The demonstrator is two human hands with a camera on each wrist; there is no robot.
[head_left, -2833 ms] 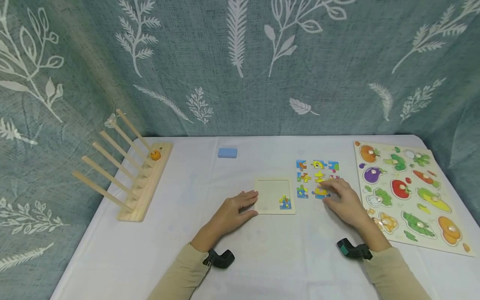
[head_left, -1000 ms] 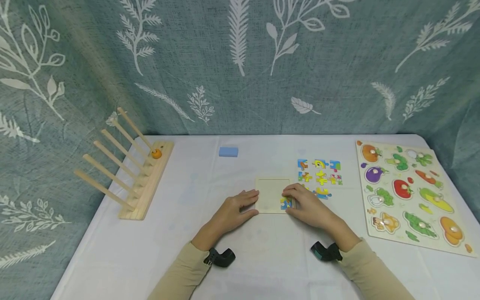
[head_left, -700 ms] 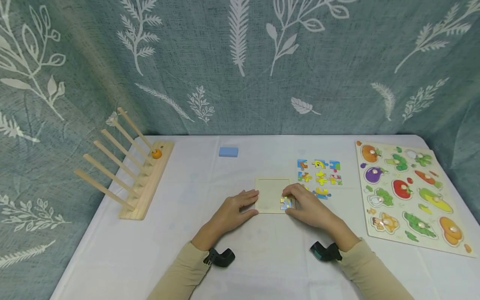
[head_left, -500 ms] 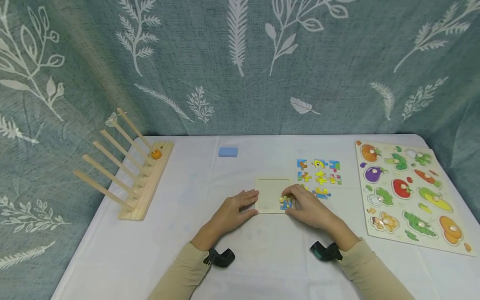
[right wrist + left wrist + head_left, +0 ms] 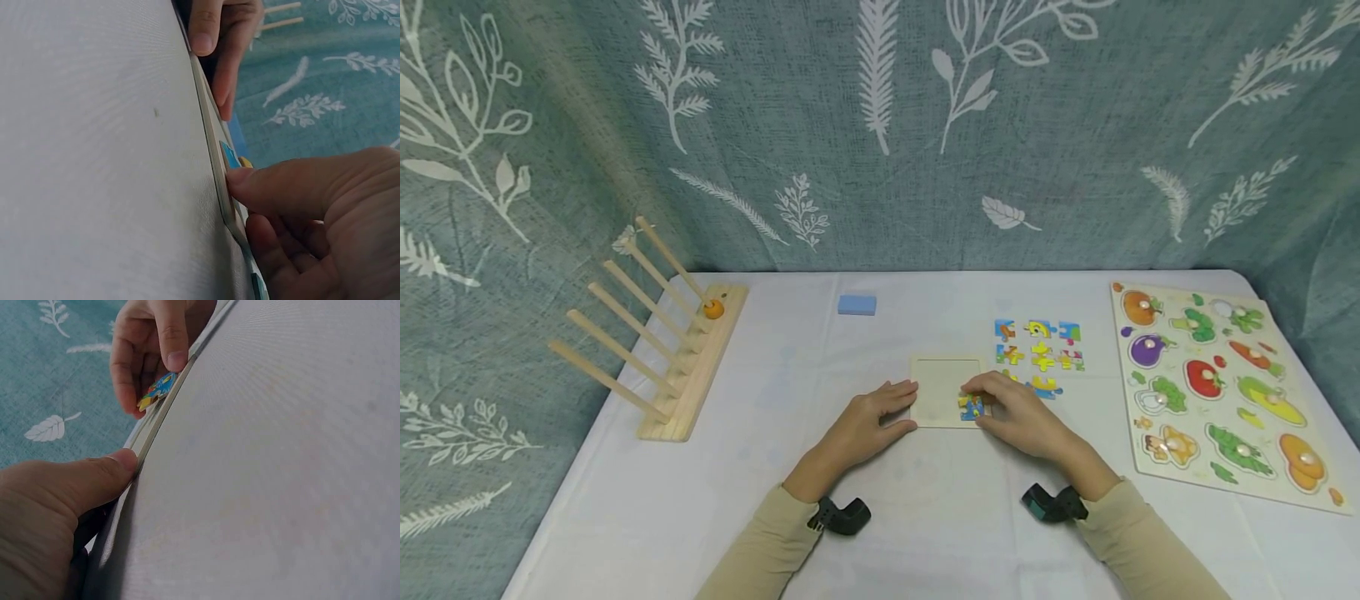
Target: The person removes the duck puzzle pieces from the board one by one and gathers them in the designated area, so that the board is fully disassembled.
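A shallow square wooden puzzle tray (image 5: 936,392) lies on the white cloth in front of me. My left hand (image 5: 867,423) rests at its left edge, fingers fairly straight, with the thumb (image 5: 115,469) at the near corner. In the tray's near right corner is a blue-and-yellow jigsaw piece (image 5: 972,407), which my right hand (image 5: 1021,414) pinches between thumb and fingers. The left wrist view shows this piece (image 5: 156,391) tilted, one side raised. Several loose jigsaw pieces (image 5: 1042,358) lie in rows beyond the right hand, which partly covers one of them.
A blue block (image 5: 857,305) lies toward the back of the table. At the left stands a wooden peg rack (image 5: 707,367) with slanting rods and an orange bead (image 5: 712,309). A large vegetable knob puzzle board (image 5: 1217,400) takes up the right side. A patterned green curtain (image 5: 910,208) hangs behind.
My right hand has moved left from the loose pieces to the tray and taken hold of the jigsaw piece in its corner, whose tilt shifts. The left hand has stayed put.
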